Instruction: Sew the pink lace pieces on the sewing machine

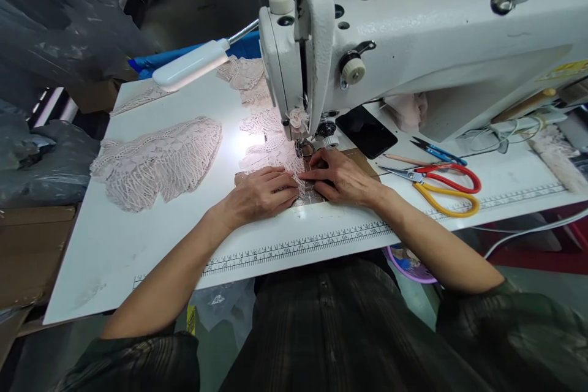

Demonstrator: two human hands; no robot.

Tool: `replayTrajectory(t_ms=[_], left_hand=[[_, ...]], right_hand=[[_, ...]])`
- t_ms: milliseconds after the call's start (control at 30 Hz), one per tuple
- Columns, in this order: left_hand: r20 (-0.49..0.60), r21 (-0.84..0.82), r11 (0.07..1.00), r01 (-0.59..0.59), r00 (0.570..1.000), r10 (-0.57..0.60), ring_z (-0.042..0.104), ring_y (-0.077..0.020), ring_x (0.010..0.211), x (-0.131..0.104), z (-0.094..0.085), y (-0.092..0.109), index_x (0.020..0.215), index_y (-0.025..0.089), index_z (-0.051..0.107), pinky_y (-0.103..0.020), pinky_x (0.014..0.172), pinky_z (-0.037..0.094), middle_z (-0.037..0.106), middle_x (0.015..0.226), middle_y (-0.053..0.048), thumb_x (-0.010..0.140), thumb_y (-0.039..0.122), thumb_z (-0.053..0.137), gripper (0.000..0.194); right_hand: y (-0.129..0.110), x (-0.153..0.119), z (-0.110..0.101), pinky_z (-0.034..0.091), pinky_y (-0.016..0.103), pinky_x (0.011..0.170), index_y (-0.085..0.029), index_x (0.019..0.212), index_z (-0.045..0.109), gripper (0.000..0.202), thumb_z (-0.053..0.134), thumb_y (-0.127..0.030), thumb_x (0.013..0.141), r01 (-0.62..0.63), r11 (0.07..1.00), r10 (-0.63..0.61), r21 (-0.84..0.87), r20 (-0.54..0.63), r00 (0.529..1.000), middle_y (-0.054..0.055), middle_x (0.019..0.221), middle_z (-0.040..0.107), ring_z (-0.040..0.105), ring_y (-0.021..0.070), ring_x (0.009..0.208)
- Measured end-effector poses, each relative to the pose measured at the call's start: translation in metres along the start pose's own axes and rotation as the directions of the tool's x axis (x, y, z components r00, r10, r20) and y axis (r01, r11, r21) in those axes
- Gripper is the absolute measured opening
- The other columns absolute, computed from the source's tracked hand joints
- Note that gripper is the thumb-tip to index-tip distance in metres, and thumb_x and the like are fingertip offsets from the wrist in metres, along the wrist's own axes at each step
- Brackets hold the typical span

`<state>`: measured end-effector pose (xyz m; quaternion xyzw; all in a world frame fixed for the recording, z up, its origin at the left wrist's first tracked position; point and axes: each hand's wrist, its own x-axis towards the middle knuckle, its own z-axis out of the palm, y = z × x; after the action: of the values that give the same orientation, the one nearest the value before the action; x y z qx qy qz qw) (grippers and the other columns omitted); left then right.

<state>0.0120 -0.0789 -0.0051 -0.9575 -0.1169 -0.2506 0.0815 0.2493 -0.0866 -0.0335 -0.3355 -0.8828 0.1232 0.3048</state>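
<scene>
Left hand: lies flat, fingers together, pressing the pink lace strip at frame centre.
Right hand: flat too, fingertips pinning the lace edge just before the presser foot.
Sewing machine: fills the upper right; its lamp lights the lace.
Progress: lace trails up behind the needle, seemingly stitched; a short length under the hands is left.
Lace pile: centre left, well apart.
Scissors: right of the hands, untouched.

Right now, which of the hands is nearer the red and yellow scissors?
Right. The right hand rests on the lace just left of the scissors; the left hand lies beyond it, farther left.
</scene>
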Motion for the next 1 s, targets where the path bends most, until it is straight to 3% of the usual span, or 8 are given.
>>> replayTrajectory(t_ms=[233, 367, 600, 1000], left_hand=[[0.194, -0.12, 0.992, 0.049, 0.981, -0.025, 0.069, -0.0203, 0.084, -0.002, -0.013, 0.006, 0.102, 0.013, 0.07, -0.039, 0.079, 0.057, 0.074, 0.101, -0.01, 0.089, 0.022, 0.057, 0.021], [0.272, -0.181, 0.98, 0.082, 0.962, -0.03, 0.068, -0.0221, 0.085, 0.003, -0.018, 0.001, 0.1, 0.013, 0.071, -0.038, 0.078, 0.057, 0.072, 0.104, -0.012, 0.085, 0.023, 0.055, 0.024], [0.284, -0.31, 0.934, 0.179, 0.955, -0.089, 0.066, -0.0188, 0.08, 0.008, -0.018, -0.009, 0.093, 0.019, 0.072, -0.035, 0.074, 0.056, 0.071, 0.094, -0.006, 0.083, 0.027, 0.055, 0.021], [0.295, -0.158, 0.967, 0.199, 0.944, -0.146, 0.066, -0.0232, 0.091, 0.0, -0.016, -0.001, 0.111, 0.012, 0.067, -0.037, 0.079, 0.056, 0.068, 0.109, -0.012, 0.087, 0.029, 0.054, 0.032]], right_hand=[[0.003, 0.0, 0.001, 0.051, 0.044, 0.09, -0.019, 0.11, 0.076, 0.032, 0.052, -0.017, 0.089, 0.028, 1.0, -0.028, -0.015, -0.003, 1.0, 0.013, 0.104, 0.06, 0.054, 0.0249, 0.099], [0.002, 0.0, 0.0, 0.051, 0.045, 0.09, -0.021, 0.111, 0.075, 0.031, 0.054, -0.017, 0.089, 0.001, 0.999, 0.0, -0.033, 0.025, 1.0, 0.013, 0.107, 0.059, 0.054, 0.025, 0.102], [-0.003, 0.001, -0.002, 0.052, 0.044, 0.09, -0.024, 0.109, 0.075, 0.032, 0.052, -0.015, 0.088, -0.04, 0.998, 0.042, -0.041, 0.046, 0.998, 0.011, 0.107, 0.059, 0.055, 0.0235, 0.1], [-0.004, 0.005, 0.001, 0.055, 0.044, 0.086, -0.018, 0.117, 0.071, 0.033, 0.05, -0.019, 0.092, -0.105, 0.987, 0.114, -0.125, 0.064, 0.991, 0.014, 0.105, 0.057, 0.056, 0.0251, 0.096]])
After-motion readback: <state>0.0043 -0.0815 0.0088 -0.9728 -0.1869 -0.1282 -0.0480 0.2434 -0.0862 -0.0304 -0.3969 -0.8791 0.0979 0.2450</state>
